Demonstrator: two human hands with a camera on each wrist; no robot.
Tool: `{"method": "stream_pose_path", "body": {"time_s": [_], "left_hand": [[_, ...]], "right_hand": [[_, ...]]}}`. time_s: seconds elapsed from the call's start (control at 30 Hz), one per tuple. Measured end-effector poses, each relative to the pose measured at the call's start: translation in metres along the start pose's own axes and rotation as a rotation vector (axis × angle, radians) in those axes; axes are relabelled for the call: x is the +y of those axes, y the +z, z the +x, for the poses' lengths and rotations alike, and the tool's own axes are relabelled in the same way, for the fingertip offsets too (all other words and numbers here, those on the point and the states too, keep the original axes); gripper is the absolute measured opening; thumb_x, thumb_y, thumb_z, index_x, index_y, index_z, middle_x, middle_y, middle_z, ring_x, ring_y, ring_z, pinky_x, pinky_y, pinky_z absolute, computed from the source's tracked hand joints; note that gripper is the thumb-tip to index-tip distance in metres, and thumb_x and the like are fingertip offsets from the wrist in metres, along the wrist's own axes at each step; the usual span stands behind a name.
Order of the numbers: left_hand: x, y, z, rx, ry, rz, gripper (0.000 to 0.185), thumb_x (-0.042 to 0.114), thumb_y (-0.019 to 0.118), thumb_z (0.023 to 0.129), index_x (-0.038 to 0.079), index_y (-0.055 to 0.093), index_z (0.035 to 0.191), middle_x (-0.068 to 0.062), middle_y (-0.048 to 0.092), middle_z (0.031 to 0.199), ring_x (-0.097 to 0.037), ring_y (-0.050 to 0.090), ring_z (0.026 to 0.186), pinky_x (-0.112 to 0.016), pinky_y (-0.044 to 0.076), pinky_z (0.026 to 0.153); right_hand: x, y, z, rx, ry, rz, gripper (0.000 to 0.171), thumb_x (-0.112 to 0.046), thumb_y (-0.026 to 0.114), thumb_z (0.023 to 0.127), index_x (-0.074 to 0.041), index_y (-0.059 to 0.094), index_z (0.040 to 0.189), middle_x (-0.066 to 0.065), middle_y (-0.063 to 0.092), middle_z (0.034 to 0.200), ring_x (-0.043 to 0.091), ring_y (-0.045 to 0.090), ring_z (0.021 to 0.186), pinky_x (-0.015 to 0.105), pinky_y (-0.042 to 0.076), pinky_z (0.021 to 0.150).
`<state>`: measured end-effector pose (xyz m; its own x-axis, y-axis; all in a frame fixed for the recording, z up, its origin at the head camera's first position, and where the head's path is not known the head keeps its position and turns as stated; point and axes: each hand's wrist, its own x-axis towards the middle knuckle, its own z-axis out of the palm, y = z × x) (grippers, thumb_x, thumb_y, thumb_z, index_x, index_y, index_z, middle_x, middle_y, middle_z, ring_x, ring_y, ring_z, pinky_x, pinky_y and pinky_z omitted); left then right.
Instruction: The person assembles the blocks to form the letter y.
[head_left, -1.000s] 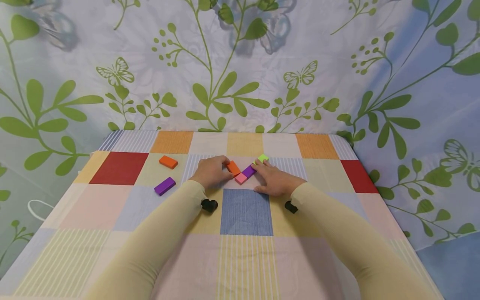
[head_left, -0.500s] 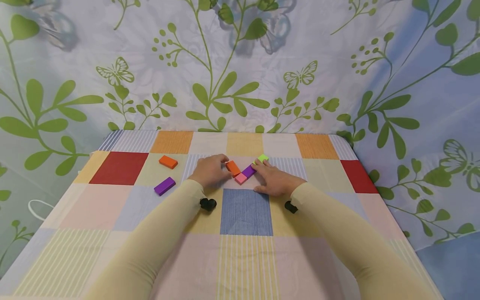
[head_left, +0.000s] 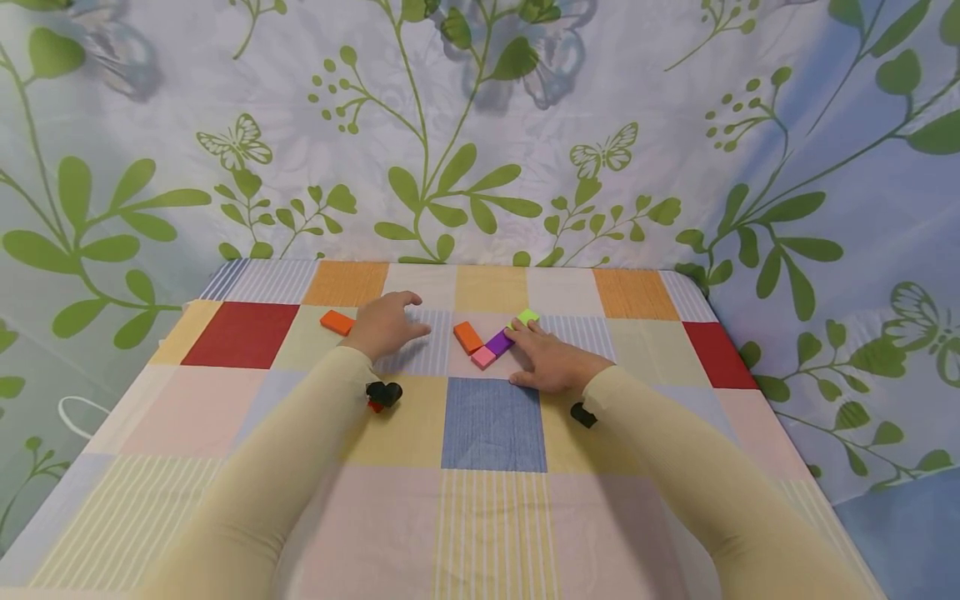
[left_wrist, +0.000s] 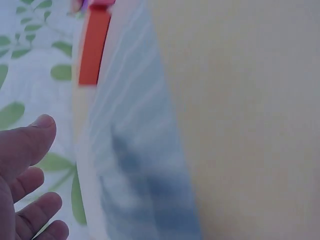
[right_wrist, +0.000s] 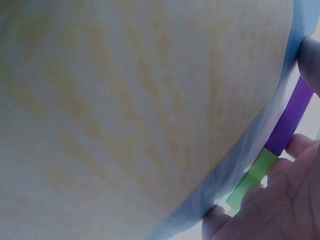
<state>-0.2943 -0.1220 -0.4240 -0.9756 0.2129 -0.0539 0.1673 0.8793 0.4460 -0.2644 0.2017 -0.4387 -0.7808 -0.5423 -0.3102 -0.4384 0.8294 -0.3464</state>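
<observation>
**Two hands over small colored blocks on a checked cloth**

Two hands work at the far part of a table (head_left: 225,517) covered with a cloth of colored squares. The left hand (head_left: 386,323) hovers above a striped square with its fingers loosely spread and holds nothing; in the left wrist view the thumb and fingertips (left_wrist: 35,137) are straight and free. Just beside it, on its left, lies an orange block (head_left: 337,322), partly hidden behind the hand. I cannot tell if the hand touches it.

The right hand (head_left: 551,358) lies flat on the cloth, its fingers straight. The fingertips rest against a purple block (head_left: 498,342) and a green block (head_left: 526,317), which lie end to end in a slanted line. In the right wrist view these two blocks run along the fingers, touching each other. A pink block (head_left: 483,357) sits at the near end of the purple one, and a second orange block (head_left: 468,337) lies slanted just beside it, so that the group makes a V shape. This group is between the two hands, nearer to the right one.

Both arms wear pale yellow sleeves (head_left: 300,467), and a small black camera (head_left: 384,392) hangs under each wrist. Behind the table hangs a curtain (head_left: 480,125) printed with green leaves and butterflies.
</observation>
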Motion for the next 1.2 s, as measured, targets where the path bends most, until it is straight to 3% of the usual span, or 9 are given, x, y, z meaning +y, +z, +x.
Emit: {"method": "stream_pose_path", "body": {"time_s": [0.17,0.37,0.5,0.7,0.8,0.87,1.0,1.1,1.2], "left_hand": [[-0.029,-0.015,-0.005,0.032,-0.02,-0.026,0.066,0.042,0.074,0.095,0.01,0.055,0.15,-0.017,0.058,0.152,-0.042,0.055,0.138,-0.067,0.036,0.114],[-0.063,-0.03,-0.014,0.047,-0.073,-0.066,0.072,0.042,0.071,0.096,0.009,0.048,0.155,-0.019,0.05,0.159,-0.046,0.046,0.146,-0.072,0.029,0.117],[-0.08,-0.037,-0.023,0.046,-0.112,-0.094,0.075,0.042,0.069,0.097,0.007,0.042,0.158,-0.021,0.053,0.155,-0.045,0.051,0.14,-0.074,0.025,0.117],[-0.102,-0.039,-0.033,0.032,-0.173,-0.154,0.081,0.045,0.068,0.099,0.007,0.033,0.162,-0.023,0.039,0.164,-0.048,0.037,0.15,-0.076,0.018,0.119],[-0.109,-0.037,-0.035,0.023,-0.215,-0.19,0.086,0.046,0.069,0.098,0.006,0.03,0.163,-0.025,0.037,0.165,-0.05,0.037,0.149,-0.072,0.026,0.12],[-0.113,-0.035,-0.037,0.012,-0.256,-0.218,0.09,0.048,0.071,0.097,0.006,0.028,0.164,-0.026,0.04,0.163,-0.05,0.041,0.144,-0.067,0.038,0.117],[-0.117,-0.032,-0.038,-0.005,-0.334,-0.252,0.092,0.048,0.07,0.094,0.008,0.028,0.165,-0.023,0.047,0.154,-0.042,0.051,0.128,-0.053,0.058,0.096],[-0.119,-0.031,-0.038,-0.01,-0.334,-0.233,0.089,0.047,0.068,0.093,0.005,0.032,0.163,-0.021,0.052,0.145,-0.039,0.054,0.118,-0.044,0.059,0.084],[-0.119,-0.03,-0.038,0.002,-0.306,-0.197,0.083,0.047,0.068,0.093,0.002,0.04,0.157,-0.021,0.056,0.138,-0.038,0.055,0.114,-0.043,0.055,0.085]], "right_hand": [[-0.001,0.0,0.0,-0.003,0.003,-0.004,0.087,-0.043,0.064,0.104,-0.014,0.016,0.17,0.012,0.0,0.178,0.04,-0.002,0.164,0.061,0.011,0.13],[-0.001,0.0,0.001,-0.006,0.006,-0.015,0.087,-0.043,0.063,0.104,-0.014,0.015,0.17,0.012,0.0,0.178,0.04,-0.002,0.164,0.061,0.011,0.13],[-0.002,-0.001,0.002,-0.013,0.011,-0.017,0.087,-0.044,0.063,0.104,-0.015,0.015,0.17,0.012,0.0,0.178,0.04,-0.002,0.164,0.061,0.011,0.13],[-0.003,-0.001,0.001,-0.016,0.019,-0.014,0.087,-0.044,0.064,0.104,-0.015,0.015,0.17,0.012,0.001,0.178,0.04,-0.002,0.164,0.061,0.011,0.13],[-0.002,0.0,0.001,-0.012,0.014,-0.015,0.087,-0.043,0.064,0.103,-0.014,0.016,0.17,0.013,0.002,0.178,0.041,-0.001,0.164,0.061,0.012,0.13],[-0.002,0.0,0.002,-0.008,0.01,-0.015,0.087,-0.042,0.065,0.103,-0.013,0.016,0.17,0.014,0.002,0.178,0.04,-0.001,0.164,0.061,0.012,0.13],[-0.001,0.002,0.003,0.002,0.003,-0.011,0.087,-0.041,0.065,0.103,-0.012,0.016,0.17,0.014,0.003,0.178,0.04,-0.002,0.164,0.062,0.012,0.13],[0.001,0.003,0.004,0.007,0.001,-0.005,0.087,-0.041,0.065,0.103,-0.012,0.016,0.17,0.014,0.003,0.178,0.04,-0.002,0.164,0.062,0.012,0.13],[0.001,0.003,0.004,0.007,-0.001,-0.006,0.087,-0.041,0.065,0.103,-0.012,0.016,0.17,0.014,0.003,0.178,0.04,-0.002,0.164,0.062,0.012,0.13]]}}
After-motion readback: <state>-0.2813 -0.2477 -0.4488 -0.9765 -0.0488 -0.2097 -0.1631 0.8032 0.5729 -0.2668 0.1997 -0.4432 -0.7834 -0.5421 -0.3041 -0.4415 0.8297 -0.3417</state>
